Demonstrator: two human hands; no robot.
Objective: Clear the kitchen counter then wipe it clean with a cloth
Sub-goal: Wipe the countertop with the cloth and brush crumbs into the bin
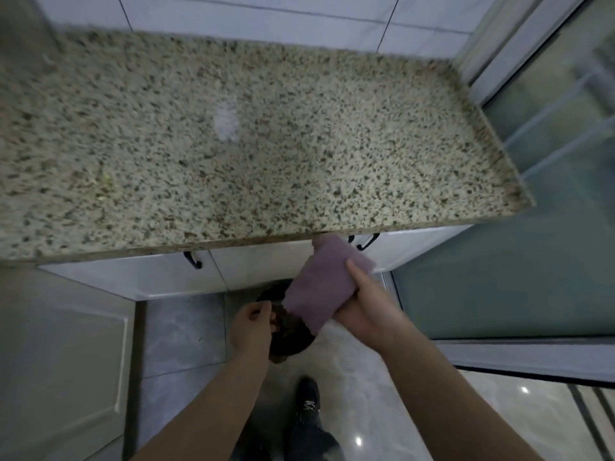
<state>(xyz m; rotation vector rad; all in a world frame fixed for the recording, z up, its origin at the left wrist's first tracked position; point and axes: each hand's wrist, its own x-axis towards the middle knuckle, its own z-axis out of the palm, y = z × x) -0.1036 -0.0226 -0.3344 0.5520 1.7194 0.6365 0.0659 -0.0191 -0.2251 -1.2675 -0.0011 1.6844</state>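
Purple cloth (324, 281) is off the tabletop (233, 144), held below its front edge before the white cabinet doors (186, 277). Right hand (366, 311) grips the cloth, thumb on top. Left hand (249, 327) has its fingers curled at the rim of a dark round object (293, 334), possibly a bin; blurred. White smear (227, 119) mid-tabletop.

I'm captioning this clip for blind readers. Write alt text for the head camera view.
A person's right hand holds a folded purple cloth just below the front edge of a speckled granite counter. The left hand hangs beside it over a dark object on the floor, too blurred to identify.
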